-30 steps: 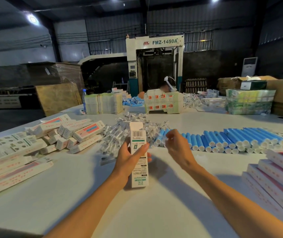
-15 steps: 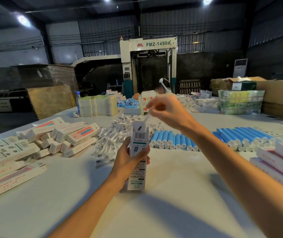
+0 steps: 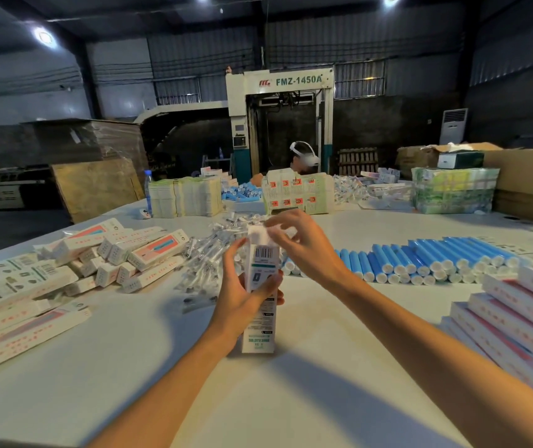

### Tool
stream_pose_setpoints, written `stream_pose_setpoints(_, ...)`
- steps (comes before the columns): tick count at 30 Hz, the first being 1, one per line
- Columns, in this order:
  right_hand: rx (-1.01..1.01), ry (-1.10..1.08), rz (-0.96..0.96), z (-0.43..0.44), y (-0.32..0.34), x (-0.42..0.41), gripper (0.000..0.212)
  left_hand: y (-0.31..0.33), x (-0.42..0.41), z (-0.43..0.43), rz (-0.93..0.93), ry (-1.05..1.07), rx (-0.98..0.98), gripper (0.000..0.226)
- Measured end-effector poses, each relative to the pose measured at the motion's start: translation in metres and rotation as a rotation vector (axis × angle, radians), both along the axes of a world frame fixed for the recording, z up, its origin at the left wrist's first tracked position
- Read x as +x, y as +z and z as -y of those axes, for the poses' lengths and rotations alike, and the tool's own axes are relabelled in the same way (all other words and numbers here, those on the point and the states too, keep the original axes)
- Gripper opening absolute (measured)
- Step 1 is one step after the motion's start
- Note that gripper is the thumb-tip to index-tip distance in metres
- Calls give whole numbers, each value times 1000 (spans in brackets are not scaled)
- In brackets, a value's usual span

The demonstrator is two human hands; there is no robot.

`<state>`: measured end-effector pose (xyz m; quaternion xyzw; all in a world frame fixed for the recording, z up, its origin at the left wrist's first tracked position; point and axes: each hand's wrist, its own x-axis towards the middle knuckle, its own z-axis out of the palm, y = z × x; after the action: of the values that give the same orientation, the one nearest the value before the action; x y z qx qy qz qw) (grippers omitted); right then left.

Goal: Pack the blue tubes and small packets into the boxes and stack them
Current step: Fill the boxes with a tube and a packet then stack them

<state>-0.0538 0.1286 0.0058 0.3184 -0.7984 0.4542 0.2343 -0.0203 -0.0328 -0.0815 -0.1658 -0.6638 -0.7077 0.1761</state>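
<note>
Table (image 3: 129, 367) is loaded. Blue tubes (image 3: 426, 260) lie in a row to the right of my grip and beyond it. Small packets (image 3: 207, 253) are heaped just behind it, flat cartons (image 3: 517, 312) are stacked far right, and packed boxes (image 3: 136, 250) are piled off left. The box (image 3: 260, 321) stands on end, with my left hand (image 3: 242, 295) wrapped round its middle. My right hand (image 3: 307, 247) is above that grip, fingers curled on the top flap (image 3: 257, 234), pinching it. I can't see inside, so contents are unconfirmed. I judge this is the closing step. Plan: hold the body square, fold the flap over, steer the tab inside the front wall, press flat. Go easy on the middle, because squeezing bows the mouth.
</note>
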Motion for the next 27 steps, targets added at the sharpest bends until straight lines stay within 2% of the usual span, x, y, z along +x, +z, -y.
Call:
stream_pose_setpoints(3, -171, 17, 124, -15, -22, 8, 21, -1, 1, 0, -47, 10, -30, 94)
stream_pose_setpoints(7, -128, 136, 181, -25, -59, 23, 36, -1, 2, -6, -63, -4, -35, 89)
stream_pose_setpoints(13, -341, 268, 384, -24, -68, 31, 43, 3, 1, -23, -36, -45, -47, 81)
stream_pose_setpoints(16, -413, 266, 405, -30, -69, 27, 42, 8, -6, -36, -33, -73, -114, 76)
stream_pose_setpoints(20, -482, 207, 397, -41, -65, 22, 43, 16, -15, -57, -33, -29, -211, 86)
stream_pose_setpoints(27, -398, 106, 357, -57, -69, 9, 31, 5, -26, -78, -31, -8, -148, 86)
